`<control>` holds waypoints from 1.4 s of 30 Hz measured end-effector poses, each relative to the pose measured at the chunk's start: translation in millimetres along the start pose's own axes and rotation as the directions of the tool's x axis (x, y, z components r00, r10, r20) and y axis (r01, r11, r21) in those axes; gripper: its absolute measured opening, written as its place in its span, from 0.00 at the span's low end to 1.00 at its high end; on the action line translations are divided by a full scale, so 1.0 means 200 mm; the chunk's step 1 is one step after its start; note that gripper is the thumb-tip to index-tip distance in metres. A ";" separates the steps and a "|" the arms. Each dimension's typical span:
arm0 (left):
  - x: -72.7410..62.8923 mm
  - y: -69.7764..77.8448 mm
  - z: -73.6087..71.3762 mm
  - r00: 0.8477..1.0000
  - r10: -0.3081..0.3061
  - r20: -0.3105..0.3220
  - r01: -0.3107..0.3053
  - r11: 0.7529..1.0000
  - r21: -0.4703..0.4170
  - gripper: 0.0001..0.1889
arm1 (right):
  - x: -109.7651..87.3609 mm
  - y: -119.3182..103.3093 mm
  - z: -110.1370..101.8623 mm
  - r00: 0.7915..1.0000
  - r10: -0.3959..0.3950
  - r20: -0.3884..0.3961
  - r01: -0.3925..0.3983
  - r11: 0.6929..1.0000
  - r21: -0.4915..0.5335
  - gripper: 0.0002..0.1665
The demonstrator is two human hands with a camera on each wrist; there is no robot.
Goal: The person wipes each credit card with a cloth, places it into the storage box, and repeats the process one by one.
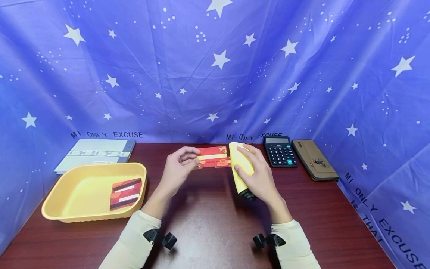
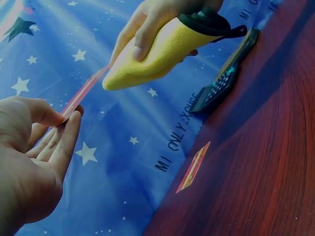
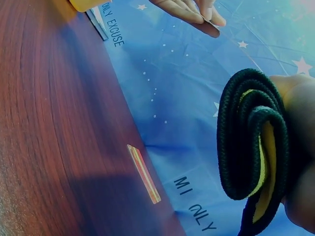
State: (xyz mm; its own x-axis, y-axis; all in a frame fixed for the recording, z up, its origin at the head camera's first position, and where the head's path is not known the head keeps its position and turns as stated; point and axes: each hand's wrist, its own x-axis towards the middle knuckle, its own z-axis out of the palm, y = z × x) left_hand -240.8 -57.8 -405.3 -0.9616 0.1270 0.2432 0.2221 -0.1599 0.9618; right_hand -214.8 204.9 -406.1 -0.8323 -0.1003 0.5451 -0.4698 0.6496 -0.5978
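Note:
My left hand (image 1: 181, 164) pinches a red card (image 1: 211, 151) by its left end, between thumb and fingers. In the left wrist view the held card (image 2: 81, 96) is seen nearly edge-on, reaching toward the cloth; whether they touch, I cannot tell. My right hand (image 1: 258, 170) grips a folded yellow cloth (image 1: 239, 160) with a black edging, thumb on its near face. The right wrist view shows the rolled black-edged folds of the cloth (image 3: 253, 137). Below both hands, another red and gold card (image 2: 193, 168) lies on the table near the curtain.
A yellow basin (image 1: 64, 213) on the left contains red cards (image 1: 125, 194). Behind it lies a pale grey box or book (image 1: 100, 149). A black calculator (image 1: 280, 153) and a brown wallet (image 1: 315, 160) lie at the back right. A blue starred curtain (image 1: 188, 74) surrounds the dark wooden table (image 1: 208, 224).

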 end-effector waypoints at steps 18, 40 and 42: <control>0.01 0.01 -0.02 1.000 0.016 0.002 -0.016 1.000 0.016 0.20 | 0.01 0.02 0.00 1.000 0.006 -0.006 -0.006 1.000 -0.002 0.35; 0.01 0.01 -0.04 0.988 0.022 -0.151 0.014 0.972 0.234 0.11 | 0.01 0.02 0.00 1.000 0.025 0.012 -0.025 1.000 -0.003 0.35; 0.01 0.01 -0.04 0.990 -0.015 -0.139 0.039 0.984 0.173 0.12 | 0.00 0.01 0.00 1.000 0.023 0.013 -0.023 1.000 -0.003 0.35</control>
State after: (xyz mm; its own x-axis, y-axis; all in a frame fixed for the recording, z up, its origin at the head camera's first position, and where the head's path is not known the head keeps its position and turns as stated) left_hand -243.3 -65.5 -403.3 -0.9778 -0.0084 0.2092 0.2091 0.0168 0.9778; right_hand -217.1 205.9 -407.7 -0.8467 -0.0951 0.5234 -0.4496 0.6540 -0.6085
